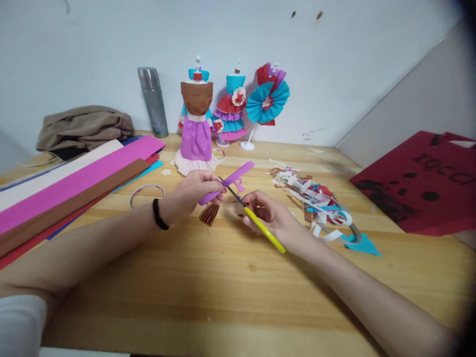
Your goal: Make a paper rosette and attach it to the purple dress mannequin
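Basically, purple strip (243,171) (scissors (259,223) touching it) spans between hands (204,189).

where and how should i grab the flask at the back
Around the flask, on its body below the silver cap, coming from the front. It stands on its base and looks roughly cylindrical, so fingers should wrap it well; the wall is behind and the bunched cloth sits to its left.
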`<control>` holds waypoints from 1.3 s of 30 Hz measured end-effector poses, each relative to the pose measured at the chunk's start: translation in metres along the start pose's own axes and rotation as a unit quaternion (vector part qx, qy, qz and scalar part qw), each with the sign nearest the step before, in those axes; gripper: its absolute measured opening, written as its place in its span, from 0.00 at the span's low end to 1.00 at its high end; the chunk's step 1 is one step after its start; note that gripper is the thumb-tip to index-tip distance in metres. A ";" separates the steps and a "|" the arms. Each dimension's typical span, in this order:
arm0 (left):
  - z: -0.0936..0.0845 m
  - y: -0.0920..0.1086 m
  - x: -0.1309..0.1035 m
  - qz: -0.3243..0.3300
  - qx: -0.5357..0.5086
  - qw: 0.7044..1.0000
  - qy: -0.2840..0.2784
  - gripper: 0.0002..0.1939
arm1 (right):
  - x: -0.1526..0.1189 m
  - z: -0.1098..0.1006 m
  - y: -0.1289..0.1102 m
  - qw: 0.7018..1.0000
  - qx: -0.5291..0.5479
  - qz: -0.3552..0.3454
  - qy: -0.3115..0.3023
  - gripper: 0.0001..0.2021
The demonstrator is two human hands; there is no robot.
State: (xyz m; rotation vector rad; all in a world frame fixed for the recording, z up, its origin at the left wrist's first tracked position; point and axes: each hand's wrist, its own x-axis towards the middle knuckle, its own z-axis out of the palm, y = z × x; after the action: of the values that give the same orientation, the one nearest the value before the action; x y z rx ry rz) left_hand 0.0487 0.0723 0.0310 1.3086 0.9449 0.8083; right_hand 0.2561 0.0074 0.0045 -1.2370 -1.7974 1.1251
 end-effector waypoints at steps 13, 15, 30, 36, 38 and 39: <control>-0.001 -0.002 0.001 -0.006 -0.019 1.000 -0.014 0.06 | 0.001 0.000 -0.003 0.999 0.029 0.020 -0.004 0.21; 0.000 -0.001 0.000 -0.003 -0.019 1.000 -0.014 0.07 | 0.001 0.000 -0.004 0.999 0.033 0.019 -0.003 0.21; -0.024 0.005 0.013 0.289 0.339 0.883 0.150 0.04 | 0.005 -0.018 -0.007 0.975 -0.219 0.030 0.016 0.16; -0.018 0.008 0.002 0.367 0.512 0.768 0.112 0.06 | 0.000 -0.009 -0.016 0.905 -0.423 0.045 -0.006 0.19; -0.016 0.008 0.001 0.367 0.536 0.754 0.101 0.07 | -0.003 -0.006 -0.018 0.894 -0.446 0.050 -0.013 0.22; -0.016 0.008 0.000 0.367 0.542 0.749 0.096 0.07 | -0.003 -0.005 -0.019 0.891 -0.451 0.049 -0.014 0.22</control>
State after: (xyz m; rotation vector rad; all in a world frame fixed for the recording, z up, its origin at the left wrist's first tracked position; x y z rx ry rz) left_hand 0.0348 0.0796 0.0384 2.7867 1.1045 1.0215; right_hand 0.2550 0.0024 0.0234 -1.8299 -2.3993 0.2925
